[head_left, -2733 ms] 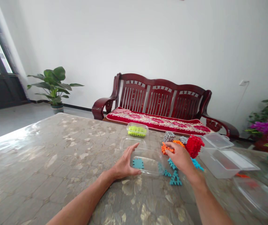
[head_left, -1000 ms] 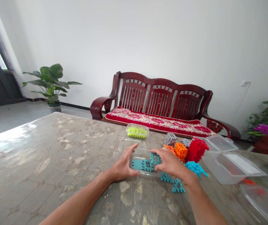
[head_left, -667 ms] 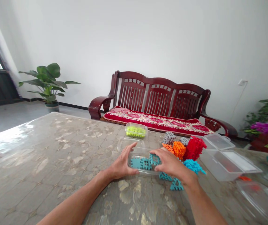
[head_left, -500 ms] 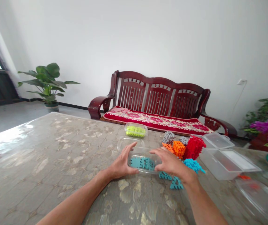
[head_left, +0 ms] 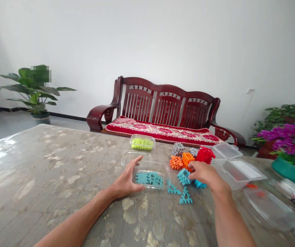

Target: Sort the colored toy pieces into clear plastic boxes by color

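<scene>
My left hand [head_left: 126,179] grips the left end of a clear plastic container [head_left: 165,168], thumb at the near side and fingers at the far side. Flat teal notched building pieces [head_left: 149,178] lie inside it. My right hand [head_left: 203,173] reaches over the pile, thumb and forefinger apart, with their tips beside a blue block cluster [head_left: 183,176]; whether they touch it is unclear. More blue pieces [head_left: 200,184] show under this hand. A teal triangular piece [head_left: 185,196] and a second teal piece [head_left: 173,189] rest on the table to the container's right.
Behind the container are a clear lid [head_left: 123,158] and a tub of lime-green pieces [head_left: 142,143]. Orange [head_left: 176,162], grey [head_left: 178,149] and red clusters [head_left: 205,155] sit near the right hand. An open clear box [head_left: 232,181] and flower pot [head_left: 291,171] stand right.
My right hand has let go of the container's right end and moved right to the blue pieces. My left hand stays on the container. The view has turned slightly right.
</scene>
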A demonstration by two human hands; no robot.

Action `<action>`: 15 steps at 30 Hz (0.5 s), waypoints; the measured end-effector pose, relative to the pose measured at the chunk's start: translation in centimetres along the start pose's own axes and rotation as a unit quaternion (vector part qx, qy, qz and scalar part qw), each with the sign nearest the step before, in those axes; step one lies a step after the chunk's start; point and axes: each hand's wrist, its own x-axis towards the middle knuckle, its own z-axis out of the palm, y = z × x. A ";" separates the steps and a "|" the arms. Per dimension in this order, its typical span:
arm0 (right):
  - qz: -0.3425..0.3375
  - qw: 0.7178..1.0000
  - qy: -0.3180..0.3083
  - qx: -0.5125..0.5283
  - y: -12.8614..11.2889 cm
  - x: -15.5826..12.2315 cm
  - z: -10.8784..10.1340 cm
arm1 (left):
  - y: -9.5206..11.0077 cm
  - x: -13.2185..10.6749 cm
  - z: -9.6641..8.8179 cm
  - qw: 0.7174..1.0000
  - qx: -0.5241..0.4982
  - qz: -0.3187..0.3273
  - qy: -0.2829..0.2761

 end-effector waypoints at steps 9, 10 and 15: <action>0.007 0.994 -0.041 -0.099 -3.9 -0.5 0.2 | -0.2 0.0 0.0 1.000 -0.007 0.002 -0.001; 0.009 0.994 -0.040 -0.106 -3.9 -0.5 0.4 | -0.2 0.0 0.0 1.000 -0.008 0.003 -0.001; 0.004 0.998 -0.005 -0.063 -3.6 -0.6 -0.1 | -0.2 0.0 0.0 1.000 -0.016 0.004 -0.006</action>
